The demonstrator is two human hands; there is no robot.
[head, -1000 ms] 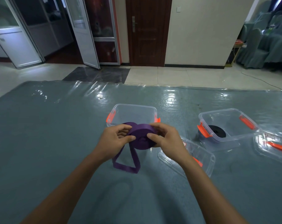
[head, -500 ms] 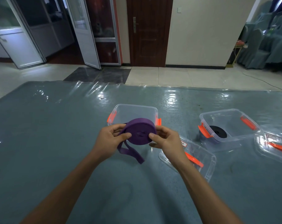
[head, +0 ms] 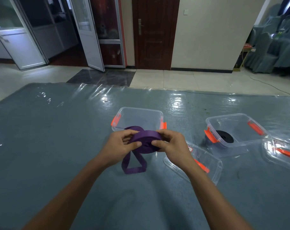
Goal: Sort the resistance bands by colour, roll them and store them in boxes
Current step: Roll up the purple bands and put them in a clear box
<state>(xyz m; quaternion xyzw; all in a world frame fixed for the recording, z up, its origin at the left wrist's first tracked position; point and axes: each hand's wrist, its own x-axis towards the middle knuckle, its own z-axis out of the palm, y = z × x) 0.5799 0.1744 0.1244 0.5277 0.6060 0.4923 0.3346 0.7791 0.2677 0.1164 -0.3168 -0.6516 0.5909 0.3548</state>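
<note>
A purple resistance band (head: 145,138), mostly wound into a thick roll, is held above the table between both hands. My left hand (head: 119,146) pinches its left side and my right hand (head: 172,145) grips its right side. A loose purple loop hangs from the roll down to the table. Just behind the roll stands a clear plastic box (head: 139,112) with orange latches, nothing visible inside. To the right, a second clear box (head: 237,117) contains a rolled black band (head: 224,139).
A clear lid (head: 210,166) with an orange latch lies right of my right hand. Another lid (head: 280,151) lies at the right edge. The grey table (head: 41,146) is covered in shiny plastic film. Beyond its far edge are a tiled floor, doors and covered chairs.
The roll has turned between my hands from face-on to flatter. The hanging loop, short half a second ago, now dangles longer and reaches the table.
</note>
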